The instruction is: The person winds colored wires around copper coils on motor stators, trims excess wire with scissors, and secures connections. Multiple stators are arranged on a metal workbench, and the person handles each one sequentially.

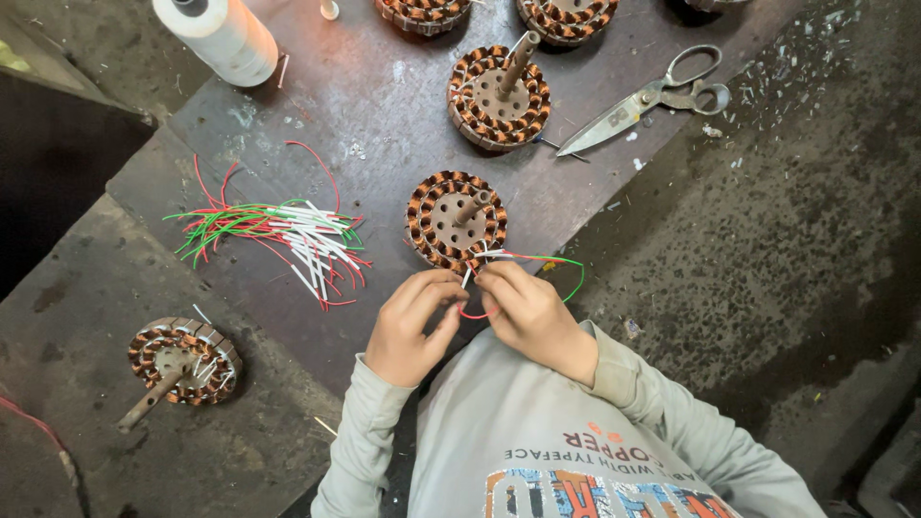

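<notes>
A round motor stator [455, 221] wound with copper coils and fitted with a central shaft lies on the dark wooden board [374, 115]. Thin red, green and white lead wires [537, 261] run from its near edge. My left hand [411, 326] and my right hand [526, 313] meet just below the stator, fingertips pinching those wires together. A red wire loops between the two hands and a green one arcs off to the right.
A bundle of cut red, green and white wires [288, 238] lies left of the stator. More stators sit at the back [499, 96] and on the lower left [182, 360]. Scissors [652, 96] lie at the right, a white thread spool [225, 34] at the top left.
</notes>
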